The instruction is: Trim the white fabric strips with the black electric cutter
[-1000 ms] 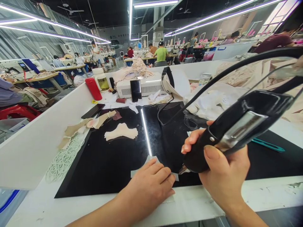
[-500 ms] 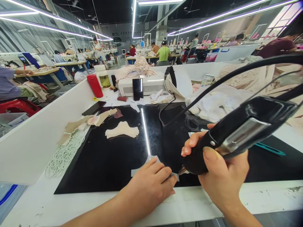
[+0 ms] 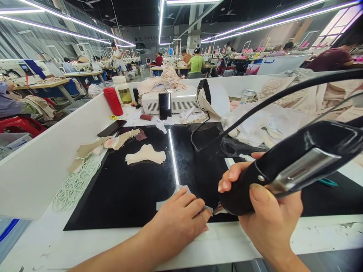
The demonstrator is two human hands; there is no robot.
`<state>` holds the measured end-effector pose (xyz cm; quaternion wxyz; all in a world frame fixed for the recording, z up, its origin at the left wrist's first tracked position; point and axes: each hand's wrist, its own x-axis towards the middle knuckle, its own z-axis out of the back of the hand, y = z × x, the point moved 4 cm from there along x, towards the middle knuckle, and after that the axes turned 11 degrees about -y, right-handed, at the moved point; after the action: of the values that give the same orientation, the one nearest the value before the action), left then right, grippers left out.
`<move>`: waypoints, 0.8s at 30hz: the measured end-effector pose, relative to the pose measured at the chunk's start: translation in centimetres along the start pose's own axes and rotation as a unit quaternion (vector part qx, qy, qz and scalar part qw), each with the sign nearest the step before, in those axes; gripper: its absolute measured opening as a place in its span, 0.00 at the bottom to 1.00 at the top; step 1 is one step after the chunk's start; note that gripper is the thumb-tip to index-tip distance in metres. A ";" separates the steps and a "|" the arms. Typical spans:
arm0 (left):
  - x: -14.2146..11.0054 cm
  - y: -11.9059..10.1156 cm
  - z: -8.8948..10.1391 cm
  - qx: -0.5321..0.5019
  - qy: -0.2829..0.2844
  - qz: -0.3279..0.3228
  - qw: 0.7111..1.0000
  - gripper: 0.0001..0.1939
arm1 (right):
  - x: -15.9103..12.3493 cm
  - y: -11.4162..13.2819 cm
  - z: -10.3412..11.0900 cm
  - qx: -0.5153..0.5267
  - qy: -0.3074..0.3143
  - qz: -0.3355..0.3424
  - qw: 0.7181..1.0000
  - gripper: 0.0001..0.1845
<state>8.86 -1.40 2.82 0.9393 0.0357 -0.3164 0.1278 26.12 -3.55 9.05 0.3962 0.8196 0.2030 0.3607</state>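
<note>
My right hand (image 3: 269, 215) is wrapped round a black hand tool (image 3: 289, 166) with a metal strip on its side and a black cable (image 3: 272, 100) arching away to the far side. The tool's tip points down at the near edge of the black glossy work surface (image 3: 127, 192). My left hand (image 3: 178, 221) lies flat, fingers together, pressing a small pale piece of material (image 3: 181, 190) onto that surface, right beside the tool's tip. Most of the piece is hidden under my fingers.
Beige fabric cut-outs (image 3: 146, 155) and a heap of white elastic rings (image 3: 75, 185) lie to the left. At the back stand a red bottle (image 3: 112, 100), a white box unit (image 3: 176, 102) with a phone (image 3: 165, 106) leaning on it, and piled pale fabric (image 3: 269, 122). White partition walls enclose the bench; other people work behind.
The view has shifted slightly. My right hand and the tool have sunk a little lower and to the right. My left hand stays pressed on the pale piece.
</note>
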 end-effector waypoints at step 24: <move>-6.7 5.1 6.5 -0.095 0.006 0.270 0.958 0.13 | -0.3 -0.3 -6.0 0.015 0.068 -0.072 0.995 0.25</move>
<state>-1.37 1.14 3.87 0.8705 -0.1416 -0.3197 0.3464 21.37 -0.56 11.22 0.3946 0.7821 0.2935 0.3828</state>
